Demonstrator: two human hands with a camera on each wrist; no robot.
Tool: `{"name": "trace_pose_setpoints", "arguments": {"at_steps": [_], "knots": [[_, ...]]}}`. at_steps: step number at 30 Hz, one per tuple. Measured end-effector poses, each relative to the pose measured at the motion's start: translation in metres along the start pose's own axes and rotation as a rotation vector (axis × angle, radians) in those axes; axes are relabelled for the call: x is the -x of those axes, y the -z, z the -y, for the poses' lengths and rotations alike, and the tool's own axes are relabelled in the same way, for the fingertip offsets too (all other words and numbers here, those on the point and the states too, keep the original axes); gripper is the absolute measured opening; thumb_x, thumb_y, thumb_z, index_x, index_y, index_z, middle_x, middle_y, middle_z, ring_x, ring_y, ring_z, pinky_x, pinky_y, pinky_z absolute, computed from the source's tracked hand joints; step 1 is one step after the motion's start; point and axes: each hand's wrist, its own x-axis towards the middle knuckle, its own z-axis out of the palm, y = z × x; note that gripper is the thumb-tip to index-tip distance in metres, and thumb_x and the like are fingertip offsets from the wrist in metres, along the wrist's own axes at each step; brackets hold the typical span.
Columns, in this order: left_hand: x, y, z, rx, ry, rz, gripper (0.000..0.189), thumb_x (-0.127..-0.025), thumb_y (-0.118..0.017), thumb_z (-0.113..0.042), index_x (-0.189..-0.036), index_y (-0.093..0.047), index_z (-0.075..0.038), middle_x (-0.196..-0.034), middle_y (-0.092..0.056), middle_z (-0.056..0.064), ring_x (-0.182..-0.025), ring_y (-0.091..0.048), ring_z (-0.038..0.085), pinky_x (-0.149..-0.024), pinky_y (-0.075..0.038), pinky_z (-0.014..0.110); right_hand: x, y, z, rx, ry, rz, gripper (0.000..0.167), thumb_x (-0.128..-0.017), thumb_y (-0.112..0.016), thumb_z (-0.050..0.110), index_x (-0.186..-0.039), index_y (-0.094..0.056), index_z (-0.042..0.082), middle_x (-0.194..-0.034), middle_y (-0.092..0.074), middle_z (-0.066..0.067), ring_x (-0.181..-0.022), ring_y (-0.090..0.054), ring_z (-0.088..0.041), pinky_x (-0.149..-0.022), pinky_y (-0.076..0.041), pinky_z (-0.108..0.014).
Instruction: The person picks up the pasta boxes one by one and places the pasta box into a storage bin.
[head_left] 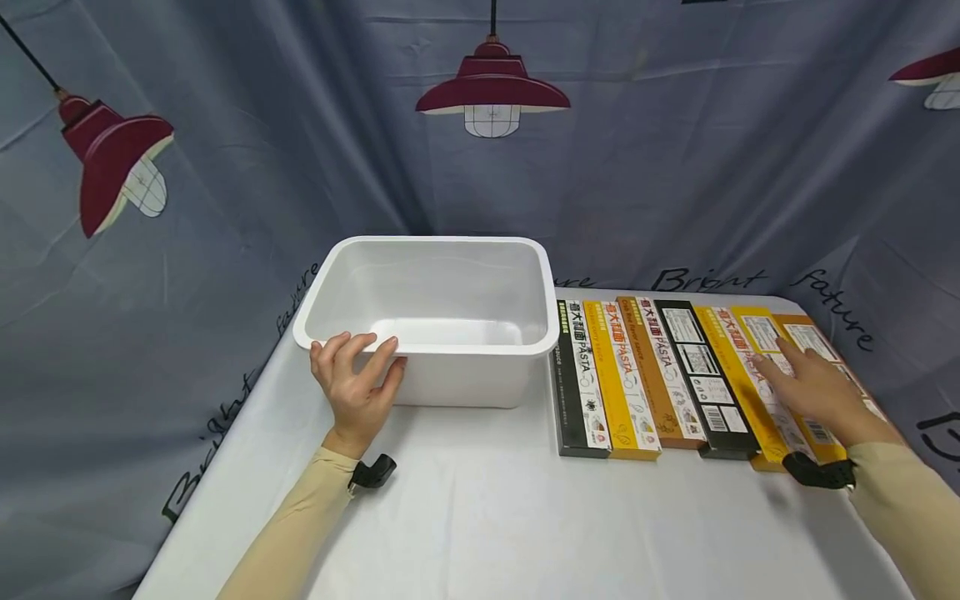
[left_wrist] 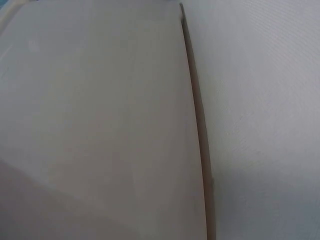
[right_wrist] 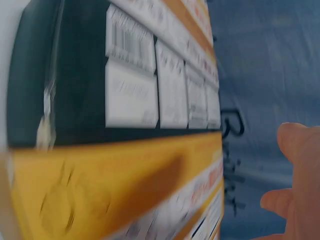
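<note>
A white plastic bin stands at the table's left, its inside bare in the head view. My left hand is at its near left rim, fingers hooked over the edge and thumb against the outside below. The left wrist view shows only the bin's wall close up. Over the right end of a row of flat pasta boxes my right hand reaches with fingers spread, holding nothing. Seen from the right wrist, its fingers stand apart from a yellow box and a black box.
The boxes, in black, yellow and orange-brown, lie side by side right of the bin on the white tablecloth. Behind the table hangs a grey-blue curtain printed with red lamps and lettering.
</note>
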Motion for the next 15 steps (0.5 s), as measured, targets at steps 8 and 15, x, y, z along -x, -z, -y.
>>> {"name": "trace_pose_setpoints", "arguments": {"at_steps": [8, 15], "knots": [[0.000, 0.002, 0.000, -0.005, 0.001, -0.003, 0.016, -0.077, -0.080, -0.009, -0.093, -0.079, -0.009, -0.099, -0.066, 0.016, -0.111, -0.049, 0.035, -0.123, -0.010, 0.046, 0.002, -0.004, -0.050, 0.005, -0.154, -0.009, 0.098, -0.099, -0.028, 0.070, -0.157, 0.007, 0.000, -0.144, -0.012, -0.050, -0.112, -0.032, -0.070, -0.093, -0.034, -0.079], [0.001, 0.003, -0.001, -0.003, 0.012, -0.001, 0.018, -0.076, -0.080, -0.009, -0.094, -0.079, -0.009, -0.100, -0.066, 0.017, -0.112, -0.049, 0.035, -0.123, -0.010, 0.046, -0.008, -0.009, -0.086, -0.044, -0.204, 0.012, 0.100, -0.098, -0.032, 0.070, -0.155, 0.010, -0.002, -0.135, -0.010, -0.055, -0.098, -0.032, -0.062, -0.076, -0.048, -0.065]]}}
